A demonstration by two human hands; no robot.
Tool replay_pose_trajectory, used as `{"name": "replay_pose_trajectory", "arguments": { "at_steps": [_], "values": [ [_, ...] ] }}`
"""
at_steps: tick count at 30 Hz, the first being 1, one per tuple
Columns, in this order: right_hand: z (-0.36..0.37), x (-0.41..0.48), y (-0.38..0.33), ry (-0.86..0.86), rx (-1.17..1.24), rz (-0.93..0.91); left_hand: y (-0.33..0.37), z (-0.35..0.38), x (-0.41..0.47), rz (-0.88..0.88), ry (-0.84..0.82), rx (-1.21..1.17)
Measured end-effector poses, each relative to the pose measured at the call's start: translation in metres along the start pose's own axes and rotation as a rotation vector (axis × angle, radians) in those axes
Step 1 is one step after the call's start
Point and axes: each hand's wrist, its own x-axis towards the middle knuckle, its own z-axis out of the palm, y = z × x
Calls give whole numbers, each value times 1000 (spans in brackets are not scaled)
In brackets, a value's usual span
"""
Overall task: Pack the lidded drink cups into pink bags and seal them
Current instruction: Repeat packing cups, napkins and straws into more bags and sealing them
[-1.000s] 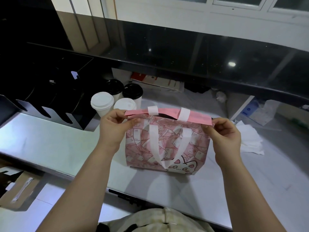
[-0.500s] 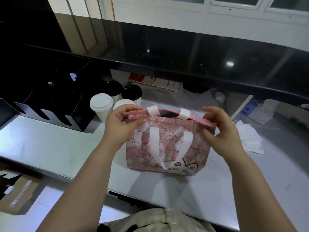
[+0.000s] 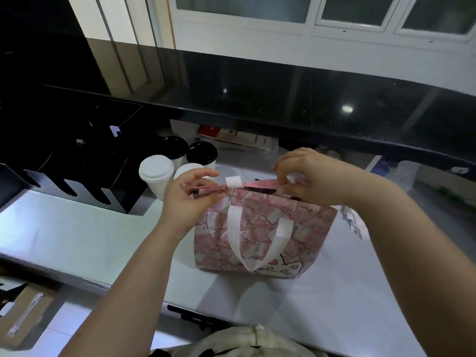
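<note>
Four lidded cups (image 3: 156, 171) behind pink bag (image 3: 265, 228), left hand (image 3: 190, 199) masking one; its fingers and right hand (image 3: 314, 176) fingers pinch bag rim; pale surface (image 3: 77, 233), black ledge (image 3: 283, 99).

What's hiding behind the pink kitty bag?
Behind the pink patterned bag's left end stand two white-lidded paper cups and two black-lidded paper cups. The left hand covers part of one white-lidded cup. The bag and right hand hide whatever sits directly behind.

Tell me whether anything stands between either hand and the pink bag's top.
Nothing visible does. The left hand and right hand both pinch the folded top edge of the pink bag; its white handle hangs lower, down the front.
</note>
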Motion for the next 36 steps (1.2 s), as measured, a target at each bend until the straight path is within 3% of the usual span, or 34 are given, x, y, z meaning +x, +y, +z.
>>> {"name": "replay_pose_trajectory", "arguments": {
  "at_steps": [3,8,11,15,20,23,28,36],
  "values": [
    [-4,3,14,27,313,129,1,0,0,18,-11,-6],
    [6,11,44,56,1220,338,1,-1,0,-2,-35,18],
    [25,24,65,71,1554,393,1,-1,1,-3,-27,24],
    [41,17,73,363,1436,410,0,3,1,5,-27,-8],
    [84,-39,81,713,1447,55,-7,6,3,25,12,-19],
    [113,-64,82,618,1333,-8,-10,8,5,42,24,-21],
    [119,-72,87,194,1233,10,-11,12,8,67,29,-20],
    [125,-41,60,507,1387,158,-9,8,16,62,-20,-56]
  ]
}}
